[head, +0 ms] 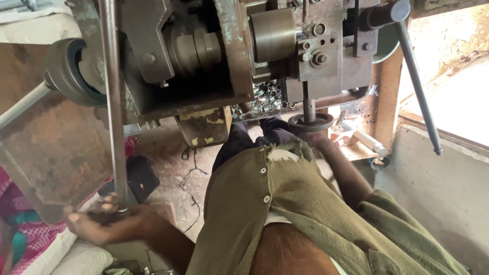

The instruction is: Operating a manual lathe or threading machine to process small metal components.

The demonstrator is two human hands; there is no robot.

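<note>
Across the top of the view a heavy grey press machine (224, 51) is seen, and everything else is placed against it. Below the machine, an olive button shirt (285, 203) fills the lower middle and blocks much of the floor. Left of the machine a rusty metal sheet (51, 153) is hung, and a black round wheel (69, 71) is fixed at the machine's left end. From the machine's right end a dark handle bar (417, 86) is slanted down to the right. A heap of small shiny metal rings (265, 97) is gathered under the machine's middle, beside a round dark die plate (310, 122) on a short post. A long steel lever rod (114, 102) is run straight down from the machine's left part. Its lower end is gripped by the left hand (104, 221), fingers wrapped fully round it. The right hand (321, 140) is reached up just beneath the die plate; it is blurred, so its grip cannot be told.
</note>
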